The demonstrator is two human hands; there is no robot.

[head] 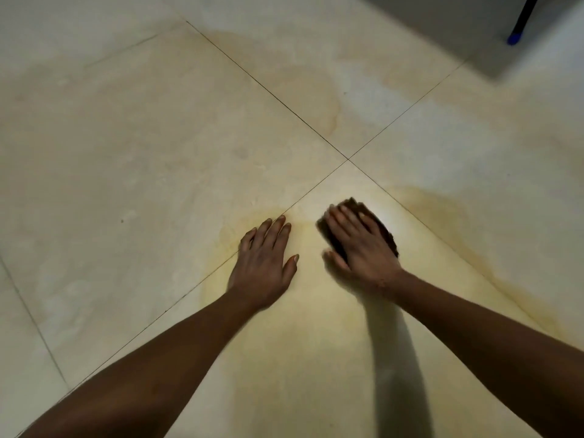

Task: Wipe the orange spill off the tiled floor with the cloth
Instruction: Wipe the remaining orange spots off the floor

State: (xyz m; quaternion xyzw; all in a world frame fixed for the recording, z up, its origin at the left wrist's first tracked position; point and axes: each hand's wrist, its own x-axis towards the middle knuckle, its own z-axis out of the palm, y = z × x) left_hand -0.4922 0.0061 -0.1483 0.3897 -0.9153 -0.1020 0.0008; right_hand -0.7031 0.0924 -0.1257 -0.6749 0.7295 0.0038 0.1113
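A dark brown cloth lies on the cream tiled floor, pressed flat under my right hand, whose fingers spread over it; the hand is motion-blurred. My left hand rests flat on the floor just to the left, fingers together, holding nothing. A pale orange-yellow spill stains the tile around and below both hands. A further orange smear runs to the right along the grout line, and a fainter patch lies farther away near the top centre.
Dark grout lines cross at a junction just beyond my hands. A thin black leg with a blue foot stands at the top right, on a grey surface in that corner.
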